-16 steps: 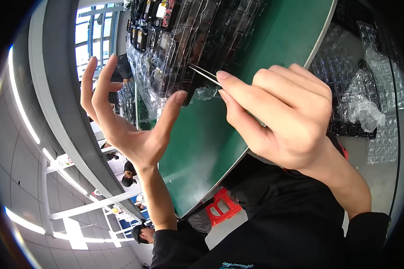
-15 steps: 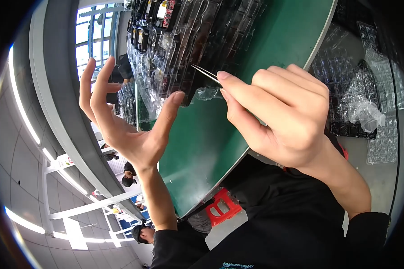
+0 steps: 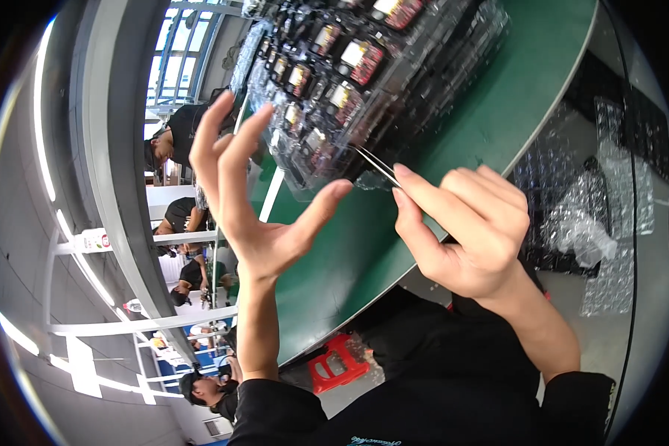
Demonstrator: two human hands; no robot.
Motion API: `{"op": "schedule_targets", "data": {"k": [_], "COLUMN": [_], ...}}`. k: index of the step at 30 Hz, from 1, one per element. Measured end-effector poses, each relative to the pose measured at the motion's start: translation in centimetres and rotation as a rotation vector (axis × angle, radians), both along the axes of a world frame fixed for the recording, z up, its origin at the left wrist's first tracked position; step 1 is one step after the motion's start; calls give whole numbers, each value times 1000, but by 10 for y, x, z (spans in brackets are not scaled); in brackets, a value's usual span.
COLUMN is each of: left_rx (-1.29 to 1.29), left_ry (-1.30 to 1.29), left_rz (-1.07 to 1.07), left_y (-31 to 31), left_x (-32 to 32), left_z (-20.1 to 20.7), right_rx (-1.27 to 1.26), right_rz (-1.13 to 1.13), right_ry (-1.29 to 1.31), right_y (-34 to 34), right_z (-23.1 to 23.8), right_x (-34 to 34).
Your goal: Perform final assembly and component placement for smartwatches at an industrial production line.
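We see the metal tweezers (image 3: 379,166) near the centre of the frame, slanting with their tips toward the upper left. The right hand (image 3: 472,230), right of centre, grips them between thumb and index fingertip, its other fingers curled in. We see the tips in front of the lower edge of a stack of plastic trays (image 3: 427,78), but we cannot tell whether they touch it or whether anything is between them.

The stack fills the upper middle of the frame; its pockets hold small modules (image 3: 361,61) with red and whitish faces. The left hand (image 3: 266,245), left of centre, is empty, its fingers spread wide and its thumb pointing toward the tweezers.

Below the trays we see a green table (image 3: 327,282), its pale edge curving toward the upper right. Beyond that edge, at the right of the frame, more clear trays (image 3: 608,286) lie on the floor with a crumpled plastic sheet (image 3: 591,247). A red stool (image 3: 338,364) stands at the lower middle. At the left we make out a co-worker in a dark cap (image 3: 201,388) low down, and a grey beam (image 3: 119,149) bending beside a window (image 3: 189,59).
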State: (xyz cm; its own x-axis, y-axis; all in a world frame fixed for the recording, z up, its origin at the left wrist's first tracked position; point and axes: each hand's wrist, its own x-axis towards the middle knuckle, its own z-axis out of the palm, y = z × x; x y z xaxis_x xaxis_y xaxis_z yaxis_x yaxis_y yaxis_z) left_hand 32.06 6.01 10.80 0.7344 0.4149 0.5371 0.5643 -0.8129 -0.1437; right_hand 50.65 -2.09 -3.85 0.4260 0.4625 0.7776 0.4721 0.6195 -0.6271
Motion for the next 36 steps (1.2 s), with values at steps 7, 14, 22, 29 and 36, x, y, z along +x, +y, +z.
{"op": "schedule_targets", "data": {"k": [7, 14, 22, 29, 36], "left_rx": [-206, -231, -101, -88, -123], "left_ry": [-246, -339, -136, -448, -654], "left_rz": [49, 517, 960, 1811, 1386], "left_y": [4, 64, 48, 5, 2], "left_x": [-31, -189, -398, -545, -563], "left_z": [-27, -78, -127, -135, -144], "right_rx": [-125, -256, -395, -425, -681], "right_rz": [158, 382, 196, 185, 523], "right_ry": [36, -103, -362, -407, -159], "right_y": [-23, -20, -17, -16, -9], "right_z": [-1, 4, -1, -8, 22], "right_x": [-11, -49, -60, -68, -85]}}
